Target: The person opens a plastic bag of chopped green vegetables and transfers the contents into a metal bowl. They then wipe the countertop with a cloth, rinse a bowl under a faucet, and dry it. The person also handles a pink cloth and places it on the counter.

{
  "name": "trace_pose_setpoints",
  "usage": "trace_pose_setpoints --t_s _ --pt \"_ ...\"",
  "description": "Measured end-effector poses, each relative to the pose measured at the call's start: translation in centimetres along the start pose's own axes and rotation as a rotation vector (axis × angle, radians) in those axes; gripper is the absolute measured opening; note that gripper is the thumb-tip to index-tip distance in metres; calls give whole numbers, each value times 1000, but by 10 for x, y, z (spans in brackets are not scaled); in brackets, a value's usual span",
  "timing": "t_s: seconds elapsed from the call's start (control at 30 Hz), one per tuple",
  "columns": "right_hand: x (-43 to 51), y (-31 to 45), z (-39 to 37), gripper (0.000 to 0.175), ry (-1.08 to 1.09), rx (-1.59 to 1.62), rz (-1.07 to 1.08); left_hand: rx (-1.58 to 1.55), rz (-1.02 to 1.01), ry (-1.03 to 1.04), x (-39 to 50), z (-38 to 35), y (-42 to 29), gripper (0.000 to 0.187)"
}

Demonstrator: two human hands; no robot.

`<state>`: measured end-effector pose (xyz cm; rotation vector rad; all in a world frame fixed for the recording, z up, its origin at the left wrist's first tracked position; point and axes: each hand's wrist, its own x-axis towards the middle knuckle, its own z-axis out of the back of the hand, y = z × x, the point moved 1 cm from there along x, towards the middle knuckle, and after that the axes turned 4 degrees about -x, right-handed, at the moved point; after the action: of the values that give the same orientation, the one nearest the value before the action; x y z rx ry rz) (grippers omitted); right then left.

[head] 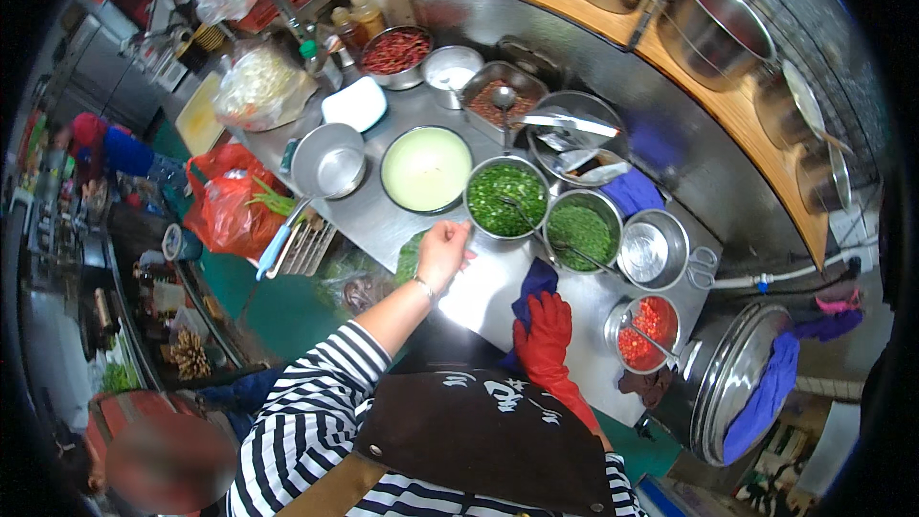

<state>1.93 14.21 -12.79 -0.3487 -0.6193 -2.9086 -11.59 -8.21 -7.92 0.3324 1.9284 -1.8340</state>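
Observation:
My bare left hand (443,251), with a bracelet at the wrist, is over the steel table just below a metal bowl of chopped scallions (507,199). Its fingers are curled; whether they hold anything cannot be told. A red rubber glove covers my right hand (543,329), which lies on a dark blue cloth (537,287) near the table's front edge. Right of the scallions stands a pot of finer chopped greens (580,235). A pale green round dish (426,169) is beyond my left hand. Chopped red chilies fill a bowl (648,334) on the right.
A saucepan (329,161) with a blue handle stands at the left, by a red plastic bag (233,201). Dried chilies (396,50) and a tray with a ladle (505,97) line the back. Scissors (701,268) lie right. A wooden shelf (725,122) holds pots. Other people are at left.

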Motion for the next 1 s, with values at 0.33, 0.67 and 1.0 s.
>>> trace_pose_setpoints --t_s 0.33,0.67,1.0 --pt "6 15 -19 57 0 -61 82 1066 -892 -105 -24 56 49 42" --pt "64 71 -69 59 50 41 178 497 -784 -300 -42 123 36 16" --pt "121 129 -122 49 -113 113 230 446 -648 -636 -127 218 33 16"
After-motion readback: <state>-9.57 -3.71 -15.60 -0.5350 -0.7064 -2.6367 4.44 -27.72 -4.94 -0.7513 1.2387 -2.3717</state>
